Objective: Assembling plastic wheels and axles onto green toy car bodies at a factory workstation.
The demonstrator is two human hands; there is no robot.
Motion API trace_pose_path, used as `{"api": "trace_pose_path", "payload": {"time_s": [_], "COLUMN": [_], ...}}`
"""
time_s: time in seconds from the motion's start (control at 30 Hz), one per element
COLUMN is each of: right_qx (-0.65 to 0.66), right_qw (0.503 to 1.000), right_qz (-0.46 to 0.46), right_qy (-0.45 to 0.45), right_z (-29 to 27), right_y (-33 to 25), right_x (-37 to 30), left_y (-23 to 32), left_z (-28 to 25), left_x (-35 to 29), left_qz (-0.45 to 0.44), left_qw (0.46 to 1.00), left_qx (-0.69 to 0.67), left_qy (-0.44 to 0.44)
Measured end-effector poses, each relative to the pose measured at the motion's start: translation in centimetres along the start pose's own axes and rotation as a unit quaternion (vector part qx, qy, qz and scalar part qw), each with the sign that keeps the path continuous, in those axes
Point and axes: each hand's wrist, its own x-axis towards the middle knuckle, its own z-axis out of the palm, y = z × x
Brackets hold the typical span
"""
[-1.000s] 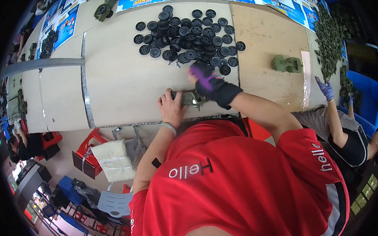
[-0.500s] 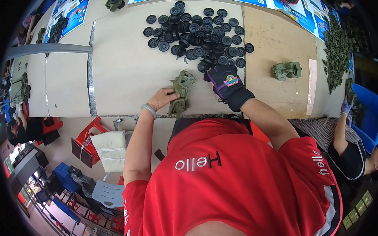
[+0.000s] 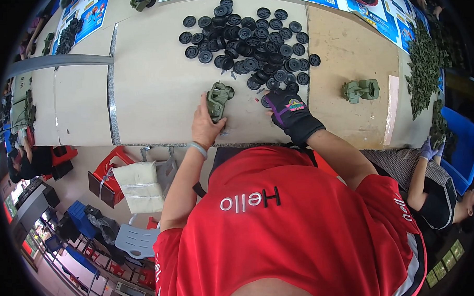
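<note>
My bare left hand [image 3: 206, 127] grips an olive-green toy vehicle [image 3: 217, 100] by its near end and side, low over the table. At the vehicle's far right corner a dark wheel shows. My right hand [image 3: 294, 113], in a black and purple glove with bare fingertips, is closed on a black toy wheel [image 3: 266, 101] at the near edge of a heap of wheels [image 3: 254, 45]. The fingers under that glove are partly hidden. A gap of bare table lies between the vehicle and my right hand.
Another green toy vehicle [image 3: 360, 90] stands on the brown board [image 3: 343, 50] at the right. Beyond it lies a pile of small green parts [image 3: 422, 68]. A grey metal bar [image 3: 61, 61] crosses the table's left side. A co-worker's gloved hands [image 3: 430, 148] are at far right.
The toy vehicle has been turned in my left hand, its wheeled corner now showing. My right hand has drawn back slightly right and nearer me, with a wheel now visible at its fingertips.
</note>
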Motion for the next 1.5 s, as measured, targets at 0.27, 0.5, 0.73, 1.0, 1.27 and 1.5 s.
{"api": "trace_pose_path", "payload": {"time_s": [0.27, 0.5, 0.73, 1.0, 1.27, 1.5], "right_qx": [0.108, 0.046, -0.011, 0.083, 0.018, -0.015], "right_qw": [0.993, 0.989, 0.989, 0.983, 0.994, 0.993], "right_qz": [-0.045, -0.141, -0.146, -0.105, -0.108, -0.118], "right_qy": [0.013, 0.009, -0.005, 0.123, 0.017, 0.025], "right_z": [-1.8, -1.6, -1.1, -2.3, -1.2, -0.9], "right_y": [-2.3, -5.0, -6.7, -7.5, -6.9, -6.7], "right_x": [2.0, 6.0, 6.2, 5.1, 5.0, 5.4], "left_y": [3.1, 3.9, 4.0, 3.9, 3.9, 4.1], "left_z": [3.1, 2.6, 2.7, 2.4, 2.5, 2.1], "left_x": [-2.3, -2.1, -2.1, -2.1, -2.0, -2.0], "left_qz": [-0.016, -0.031, -0.048, -0.05, -0.05, -0.052], "left_qw": [0.998, 0.997, 0.996, 0.996, 0.996, 0.996], "left_qx": [0.053, 0.067, 0.057, 0.059, 0.049, 0.039], "left_qy": [-0.004, -0.029, -0.039, -0.044, -0.048, -0.054]}}
